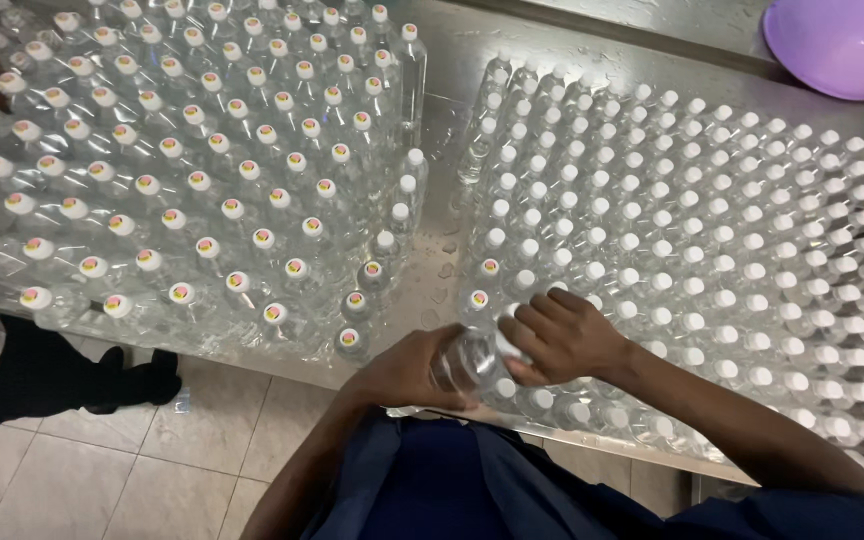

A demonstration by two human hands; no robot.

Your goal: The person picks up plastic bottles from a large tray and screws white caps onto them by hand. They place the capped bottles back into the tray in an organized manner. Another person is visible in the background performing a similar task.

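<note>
At the six o'clock edge of the steel bench (pixel 452 90), both hands meet over one clear plastic bottle (pixel 470 362). The left hand (pixel 407 375) cups the bottle from seven o'clock, its fingers (pixel 444 392) wrapped under and around the body so that the bottle lies tilted across the palm. The right hand (pixel 562 335) comes in from four o'clock; its fingers (pixel 532 318) are curled shut over the bottle's top end, hiding the cap. The bottle thus sits between the two hands, gripped by both, just above the bench edge and touching neither block of bottles, as far as can be seen.

Toward ten o'clock stands a dense block of capped bottles with round coloured stickers (pixel 182 170) on their lids. Toward two o'clock stands another block of bottles with plain white caps (pixel 692 210). A lilac plastic basin (pixel 842 45) rests at one o'clock. Below the bench at eight o'clock, a tiled floor (pixel 102 460) shows.
</note>
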